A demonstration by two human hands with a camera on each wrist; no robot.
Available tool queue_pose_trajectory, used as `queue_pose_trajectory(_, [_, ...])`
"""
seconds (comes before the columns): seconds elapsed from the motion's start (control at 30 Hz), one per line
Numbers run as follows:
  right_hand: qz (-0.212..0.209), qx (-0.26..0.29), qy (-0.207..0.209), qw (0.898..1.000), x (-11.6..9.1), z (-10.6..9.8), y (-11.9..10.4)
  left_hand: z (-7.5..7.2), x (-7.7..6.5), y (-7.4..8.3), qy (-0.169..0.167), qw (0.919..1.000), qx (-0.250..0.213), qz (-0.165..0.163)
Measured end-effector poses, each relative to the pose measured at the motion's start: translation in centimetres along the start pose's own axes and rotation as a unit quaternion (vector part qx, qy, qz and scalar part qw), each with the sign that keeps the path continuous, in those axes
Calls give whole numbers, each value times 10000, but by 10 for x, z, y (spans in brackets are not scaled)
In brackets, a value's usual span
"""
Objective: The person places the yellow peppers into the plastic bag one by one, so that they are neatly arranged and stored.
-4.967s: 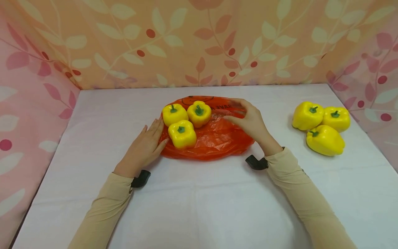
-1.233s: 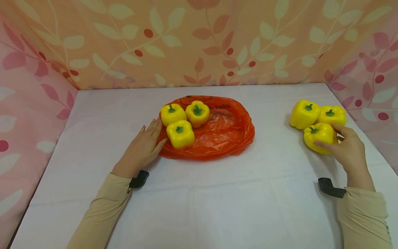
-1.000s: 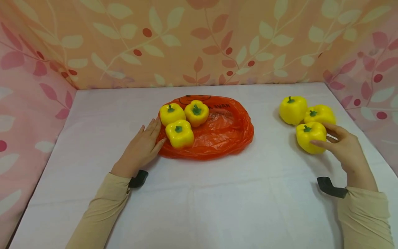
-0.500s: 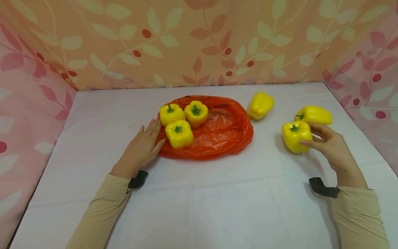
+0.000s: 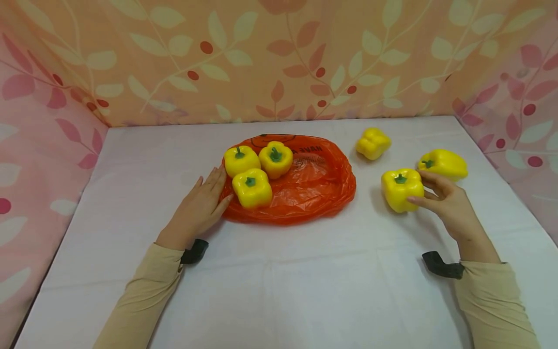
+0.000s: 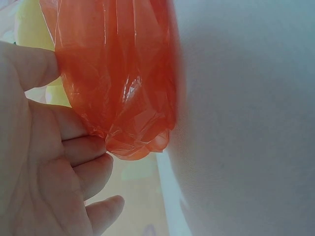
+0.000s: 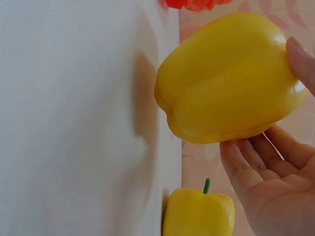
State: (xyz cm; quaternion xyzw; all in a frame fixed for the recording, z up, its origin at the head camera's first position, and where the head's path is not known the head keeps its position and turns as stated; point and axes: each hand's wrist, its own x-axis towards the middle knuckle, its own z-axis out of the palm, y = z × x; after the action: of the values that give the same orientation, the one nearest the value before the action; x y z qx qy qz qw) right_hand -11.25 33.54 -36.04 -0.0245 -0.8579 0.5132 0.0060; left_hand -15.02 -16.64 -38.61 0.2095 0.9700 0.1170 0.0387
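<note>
My right hand (image 5: 451, 208) holds a yellow bell pepper (image 5: 398, 191) between thumb and fingers, its green stem up. In the right wrist view this bell pepper (image 7: 226, 83) hangs clear of the table, its shadow off to one side. A red plastic bag (image 5: 305, 198) lies mid-table with its mouth spread wide. Three yellow bell peppers (image 5: 253, 190) cluster at its left end. My left hand (image 5: 198, 208) rests against that end, fingers extended; the left wrist view has its fingertips touching the bag's crinkled side (image 6: 118, 83).
Behind the held pepper, another yellow bell pepper (image 5: 373, 144) lies on its side, right of the bag. One more bell pepper (image 5: 444, 165) lies just beyond my right hand. A white cloth covers the table (image 5: 305, 291); a leaf-patterned curtain (image 5: 244, 58) hangs behind.
My right hand went from the bag to the right-hand peppers, gripped one and carried it left. Another pepper rolled left toward the bag and tipped over. My left hand stayed put.
</note>
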Motion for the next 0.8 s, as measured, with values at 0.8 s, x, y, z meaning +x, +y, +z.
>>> queue_pose_trajectory(0.8, [-423, 1038, -59, 9937, 0, 21, -30, -1, -1, 0, -13, 10000, -25, -12])
